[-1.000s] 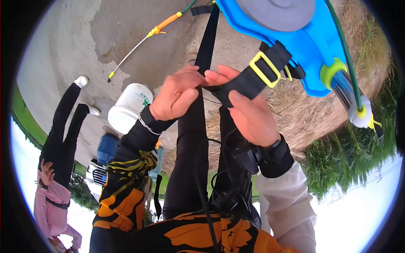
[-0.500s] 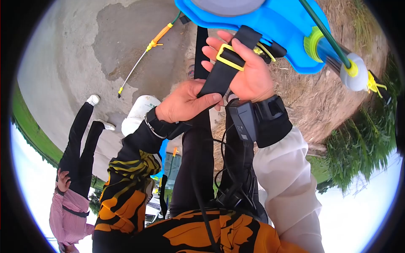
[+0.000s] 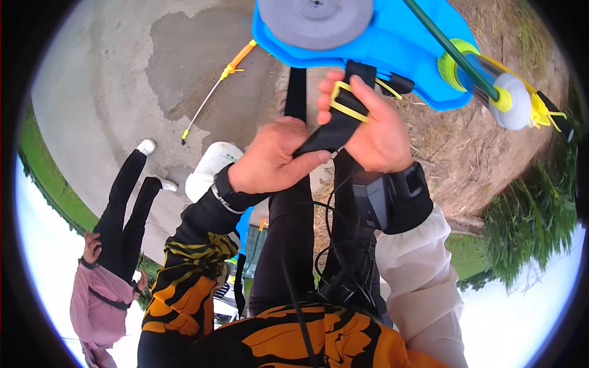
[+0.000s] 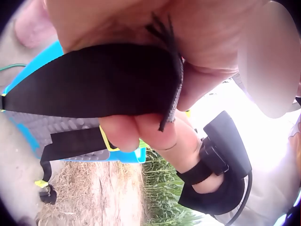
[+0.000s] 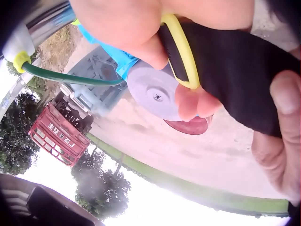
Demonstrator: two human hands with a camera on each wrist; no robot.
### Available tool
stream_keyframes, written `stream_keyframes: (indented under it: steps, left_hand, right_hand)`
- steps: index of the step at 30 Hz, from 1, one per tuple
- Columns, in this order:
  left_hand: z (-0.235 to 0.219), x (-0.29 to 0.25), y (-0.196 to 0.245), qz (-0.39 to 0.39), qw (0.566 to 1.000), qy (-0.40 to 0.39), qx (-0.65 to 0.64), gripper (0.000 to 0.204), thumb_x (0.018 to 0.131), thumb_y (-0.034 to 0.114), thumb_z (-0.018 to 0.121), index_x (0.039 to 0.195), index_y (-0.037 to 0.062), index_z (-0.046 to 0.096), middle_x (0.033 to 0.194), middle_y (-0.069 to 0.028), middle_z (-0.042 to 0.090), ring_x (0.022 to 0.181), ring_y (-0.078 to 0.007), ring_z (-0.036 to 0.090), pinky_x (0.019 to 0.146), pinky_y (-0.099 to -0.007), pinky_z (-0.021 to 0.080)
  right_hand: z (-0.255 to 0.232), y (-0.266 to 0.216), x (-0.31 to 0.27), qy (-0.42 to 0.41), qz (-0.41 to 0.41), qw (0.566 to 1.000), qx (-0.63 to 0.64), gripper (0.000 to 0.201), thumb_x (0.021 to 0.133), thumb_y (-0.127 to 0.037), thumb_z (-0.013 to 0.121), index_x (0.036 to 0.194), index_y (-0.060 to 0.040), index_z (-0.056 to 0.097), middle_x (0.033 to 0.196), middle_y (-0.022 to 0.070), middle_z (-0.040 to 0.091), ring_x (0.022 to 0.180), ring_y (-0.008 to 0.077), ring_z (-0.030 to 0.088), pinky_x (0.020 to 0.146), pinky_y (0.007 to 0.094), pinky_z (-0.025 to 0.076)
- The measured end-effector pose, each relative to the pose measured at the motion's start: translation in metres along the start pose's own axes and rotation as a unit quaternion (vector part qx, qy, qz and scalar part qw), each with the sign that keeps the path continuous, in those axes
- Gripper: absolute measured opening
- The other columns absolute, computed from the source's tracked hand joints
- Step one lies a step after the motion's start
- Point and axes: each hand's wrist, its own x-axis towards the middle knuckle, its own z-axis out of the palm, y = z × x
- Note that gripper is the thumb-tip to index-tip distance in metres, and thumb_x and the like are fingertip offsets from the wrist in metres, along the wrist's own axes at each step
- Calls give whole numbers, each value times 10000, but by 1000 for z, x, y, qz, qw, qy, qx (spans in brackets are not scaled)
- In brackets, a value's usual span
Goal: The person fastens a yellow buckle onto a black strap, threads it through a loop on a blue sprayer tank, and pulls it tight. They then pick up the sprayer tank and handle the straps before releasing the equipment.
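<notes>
In the head view my left hand [image 3: 273, 156] pinches the black strap [image 3: 331, 132] between thumb and fingers. My right hand [image 3: 380, 126] curls round the strap and its yellow buckle [image 3: 350, 103], thumb raised beside it. The strap runs up to the blue tank [image 3: 405, 52]. In the left wrist view the strap's frayed end [image 4: 171, 94] shows under my left hand [image 4: 141, 28]. The right wrist view has the yellow buckle [image 5: 183, 52] under my right hand [image 5: 136, 23], with left fingers [image 5: 287, 94] on the strap at the right.
An orange-handled spray wand [image 3: 232, 64] lies on the concrete. Left of my legs stands a white bucket [image 3: 211, 168]. A person in a striped shirt [image 3: 101, 303] is at the far left. A green hose [image 3: 451, 46] crosses the tank; dry straw covers ground at the right.
Both hands, first close together on the strap, have moved apart; my right hand has shifted up to the buckle and its fingers have curled more. The tank now sits further left in view.
</notes>
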Motion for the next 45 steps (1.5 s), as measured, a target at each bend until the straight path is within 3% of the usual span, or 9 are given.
stream_keyframes:
  steps: [8, 12, 17, 20, 24, 28, 34, 40, 45]
  left_hand:
    - [3, -9, 9, -34, 998, 42, 14, 275, 811, 193, 660, 623, 19, 560, 629, -193, 561, 619, -385, 562, 547, -467, 393]
    - [14, -23, 5, -54, 995, 77, 31, 173, 826, 206, 666, 814, 40, 615, 691, -151, 576, 675, -348, 554, 610, -433, 427]
    - [29, -50, 16, -96, 992, 76, 35, 529, 818, 176, 654, 1281, 15, 456, 1054, -214, 572, 1009, -360, 547, 858, -419, 436]
    - [39, -78, 12, -89, 987, 133, -18, 526, 824, 148, 638, 1295, 16, 445, 1195, -227, 532, 1119, -365, 515, 964, -397, 409]
    - [55, -166, 2, -166, 968, 190, 19, 468, 831, 132, 624, 1259, 15, 476, 1270, -201, 516, 1164, -373, 500, 999, -404, 399]
    - [94, -298, 6, -350, 916, 191, 27, 402, 816, 176, 621, 1194, 75, 531, 1184, -189, 572, 1097, -381, 534, 922, -421, 449]
    - [170, -435, 45, -558, 822, 92, -66, 283, 862, 176, 573, 1107, 37, 608, 968, -162, 672, 905, -339, 648, 803, -398, 506]
    - [109, -416, 108, -464, 834, 118, -276, 223, 890, 89, 540, 1093, 35, 617, 921, -104, 671, 845, -196, 653, 754, -319, 507]
    - [57, -383, 125, -394, 881, 167, -203, 216, 886, 72, 562, 1089, 22, 616, 945, -116, 661, 875, -214, 647, 775, -321, 503]
  right_hand:
    - [-7, -1, 1, -19, 29, 999, -3, 363, 1001, -273, 424, 1260, -22, 467, 1250, 150, 557, 1159, 269, 544, 986, 448, 444]
    - [9, 10, -5, 91, 7, 990, -111, 377, 993, -259, 452, 1288, -25, 449, 1273, 141, 543, 1188, 266, 518, 999, 451, 428]
    - [-4, 13, -16, 123, 35, 978, -163, 363, 976, -246, 504, 1269, -33, 476, 1218, 132, 579, 1102, 255, 572, 957, 440, 458]
    - [-10, 9, -18, 118, 49, 970, -205, 346, 972, -251, 514, 1241, -33, 503, 1147, 125, 613, 1037, 247, 604, 913, 428, 481]
    - [-7, 5, -23, 106, 56, 962, -246, 350, 968, -257, 526, 1221, -16, 516, 1029, 124, 645, 924, 232, 640, 849, 400, 512]
    - [-7, 6, -25, 131, 74, 951, -269, 320, 966, -237, 533, 1196, -14, 530, 979, 118, 649, 884, 233, 642, 833, 394, 520]
    - [-7, 6, -22, 152, 76, 932, -320, 282, 966, -235, 534, 1153, -25, 559, 965, 93, 654, 865, 211, 643, 818, 389, 524]
    - [3, -1, -21, 148, 94, 914, -366, 292, 971, -252, 524, 1150, -24, 562, 932, 80, 648, 837, 189, 619, 816, 378, 509]
    - [3, 0, -19, 177, 88, 898, -394, 292, 965, -231, 536, 1156, -11, 557, 945, 95, 653, 833, 202, 642, 793, 367, 535]
